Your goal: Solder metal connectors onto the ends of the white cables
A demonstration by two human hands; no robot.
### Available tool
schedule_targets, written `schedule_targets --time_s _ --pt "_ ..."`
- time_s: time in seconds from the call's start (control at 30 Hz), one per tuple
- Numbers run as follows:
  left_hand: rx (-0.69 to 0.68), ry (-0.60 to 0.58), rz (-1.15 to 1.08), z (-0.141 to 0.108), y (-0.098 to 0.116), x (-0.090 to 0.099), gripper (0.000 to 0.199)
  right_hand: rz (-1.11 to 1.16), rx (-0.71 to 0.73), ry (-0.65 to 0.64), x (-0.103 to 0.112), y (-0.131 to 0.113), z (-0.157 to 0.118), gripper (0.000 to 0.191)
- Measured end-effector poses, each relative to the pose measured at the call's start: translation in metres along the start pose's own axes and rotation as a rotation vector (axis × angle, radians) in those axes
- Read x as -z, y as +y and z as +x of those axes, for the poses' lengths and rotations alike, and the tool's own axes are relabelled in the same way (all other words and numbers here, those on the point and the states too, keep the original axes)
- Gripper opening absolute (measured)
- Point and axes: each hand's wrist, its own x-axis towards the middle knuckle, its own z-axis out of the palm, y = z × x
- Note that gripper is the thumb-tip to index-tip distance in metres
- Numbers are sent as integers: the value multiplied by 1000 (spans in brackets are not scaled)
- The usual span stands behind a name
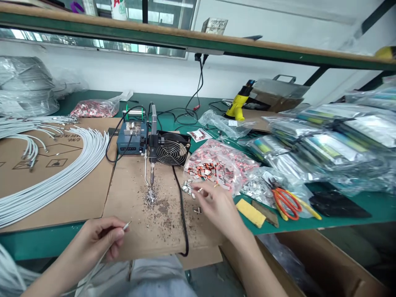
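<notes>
Near the front edge of the cardboard mat (pixel 123 198), my left hand (pixel 103 238) pinches a thin white cable (pixel 126 226), whose bare wire tip points right. My right hand (pixel 216 206) reaches to a small pile of metal connectors (pixel 186 187), thumb and forefinger closed together; whatever lies between them is too small to make out. One loose connector (pixel 197 210) rests on the mat below that hand. Between the hands and farther back, a soldering iron (pixel 153 140) is held upright in a stand, tip down over solder scraps (pixel 150 197).
Behind stand a blue soldering station (pixel 132 138) and a black fan (pixel 172 148); a black cord (pixel 182 210) crosses the mat. Bundled white cables (pixel 71 169) lie left. At right are bagged connectors (pixel 216 163), a yellow sponge (pixel 251 213), orange-handled cutters (pixel 286 203) and a yellow heat gun (pixel 237 106).
</notes>
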Motion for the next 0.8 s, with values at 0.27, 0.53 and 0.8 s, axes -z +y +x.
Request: schedule_targets --time_s 0.27,0.53,0.8 --pt "23 48 25 12 -3 1 46 -215 71 -265 4 61 65 10" --pt "10 37 24 14 -9 2 48 -141 86 -337 13 64 68 4" --pt "62 -36 83 17 2 4 47 158 168 -348 24 15 34 15"
